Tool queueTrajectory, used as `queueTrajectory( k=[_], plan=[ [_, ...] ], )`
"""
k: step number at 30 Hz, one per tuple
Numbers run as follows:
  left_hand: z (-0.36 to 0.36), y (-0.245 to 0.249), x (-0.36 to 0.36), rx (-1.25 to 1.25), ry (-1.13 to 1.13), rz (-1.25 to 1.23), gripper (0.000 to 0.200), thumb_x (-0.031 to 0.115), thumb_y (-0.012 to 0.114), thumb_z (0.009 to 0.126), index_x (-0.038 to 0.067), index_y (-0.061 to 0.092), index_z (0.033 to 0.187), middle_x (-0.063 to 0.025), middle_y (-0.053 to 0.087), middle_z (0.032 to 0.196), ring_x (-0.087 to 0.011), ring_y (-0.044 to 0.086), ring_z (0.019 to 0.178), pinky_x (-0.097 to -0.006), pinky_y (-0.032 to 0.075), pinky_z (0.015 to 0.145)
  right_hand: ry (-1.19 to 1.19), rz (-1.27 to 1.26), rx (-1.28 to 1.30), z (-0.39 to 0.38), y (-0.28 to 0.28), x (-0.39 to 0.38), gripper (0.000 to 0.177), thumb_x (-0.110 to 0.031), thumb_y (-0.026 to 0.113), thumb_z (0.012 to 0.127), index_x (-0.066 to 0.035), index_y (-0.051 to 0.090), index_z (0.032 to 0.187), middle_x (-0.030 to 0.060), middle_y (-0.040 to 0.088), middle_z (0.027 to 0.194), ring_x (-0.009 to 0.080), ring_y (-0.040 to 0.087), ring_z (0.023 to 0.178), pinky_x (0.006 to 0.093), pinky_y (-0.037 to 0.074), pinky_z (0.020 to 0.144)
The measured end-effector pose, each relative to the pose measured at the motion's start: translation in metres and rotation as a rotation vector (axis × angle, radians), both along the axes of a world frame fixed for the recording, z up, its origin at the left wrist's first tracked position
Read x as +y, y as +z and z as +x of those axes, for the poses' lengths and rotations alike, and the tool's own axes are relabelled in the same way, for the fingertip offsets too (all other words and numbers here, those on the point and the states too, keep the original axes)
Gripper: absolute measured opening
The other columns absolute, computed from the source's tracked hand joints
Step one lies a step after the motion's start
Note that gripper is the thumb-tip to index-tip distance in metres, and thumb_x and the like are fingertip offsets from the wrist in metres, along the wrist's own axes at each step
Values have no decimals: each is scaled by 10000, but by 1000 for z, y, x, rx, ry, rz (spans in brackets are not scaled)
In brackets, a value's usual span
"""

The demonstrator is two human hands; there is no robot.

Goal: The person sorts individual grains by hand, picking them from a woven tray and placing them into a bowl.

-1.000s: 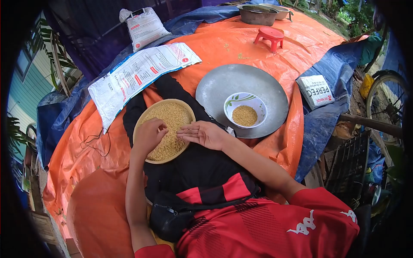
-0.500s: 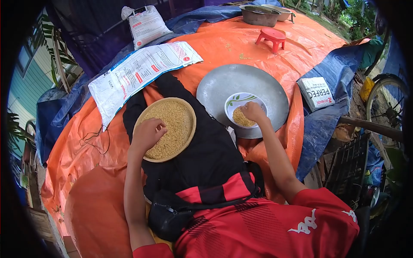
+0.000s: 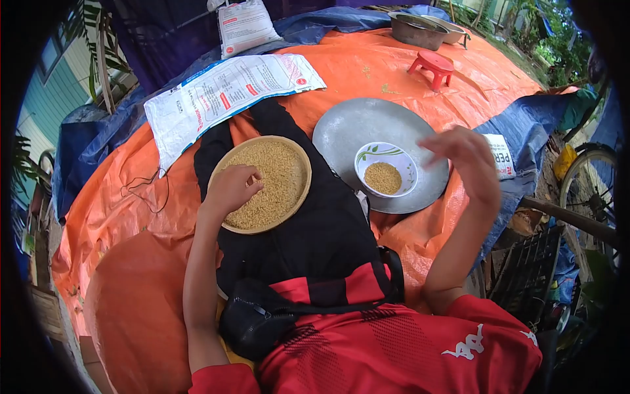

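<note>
My left hand [image 3: 232, 188] rests over the left part of a round shallow tray [image 3: 308, 177] that lies on my black-trousered legs. A layer of golden-brown grain [image 3: 279, 167] covers the tray. The fingers of this hand are curled in toward the thumb; whatever is in them, if anything, is too small to make out. My right hand [image 3: 462, 157] is raised in the air, right of a white bowl [image 3: 387, 152] with a green leaf pattern. Its fingers are stretched out, slightly blurred, with nothing seen in them. A smaller heap of grain [image 3: 382, 178] sits inside the bowl.
Under the bowl is a large round metal tray [image 3: 335, 138] on an orange tarp [image 3: 354, 59]. An empty printed sack [image 3: 230, 85] lies ahead; a filled sack [image 3: 246, 29] stands behind it. A red stool [image 3: 433, 65], metal basins [image 3: 420, 29] and a bicycle wheel [image 3: 587, 184] are farther off.
My right hand has come out of the bowl, up and to the right, and its fingers have opened. My left hand stays over the grain tray. The view has shifted slightly.
</note>
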State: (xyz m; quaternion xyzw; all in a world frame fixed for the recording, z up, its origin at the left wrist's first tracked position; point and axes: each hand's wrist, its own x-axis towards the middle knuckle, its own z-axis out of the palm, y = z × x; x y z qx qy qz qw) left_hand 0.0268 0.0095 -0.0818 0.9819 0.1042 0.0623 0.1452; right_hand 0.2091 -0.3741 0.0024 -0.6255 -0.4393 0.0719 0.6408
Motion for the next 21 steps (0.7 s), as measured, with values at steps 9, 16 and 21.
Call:
queueTrajectory(
  k=[9, 16, 21],
  plan=[
    [2, -11, 2, 52, -33, -53, 255, 251, 687, 779, 50, 674, 935, -127, 656, 829, -283, 637, 809, -403, 485, 738, 1325, 902, -326, -88, 105, -48, 280, 67, 489, 797, -72, 579, 570, 59, 527, 553, 175, 546, 512, 429, 481, 742],
    [0, -16, 11, -1, -69, -7, 287, 257, 680, 788, 29, 669, 963, -111, 662, 815, -250, 645, 764, -374, 496, 701, 1047, 947, -498, -129, 101, -15, 314, 167, 395, 743, 1, 644, 651, 47, 509, 493, 124, 488, 458, 389, 349, 1157],
    [1, -13, 6, 68, -30, -44, 257, 244, 691, 774, 61, 668, 953, -111, 655, 869, -273, 632, 853, -402, 481, 764, 1152, 1176, -465, -130, 99, -1, 313, 68, 483, 790, -78, 535, 518, 19, 450, 532, 125, 428, 493, 289, 357, 510]
  ],
)
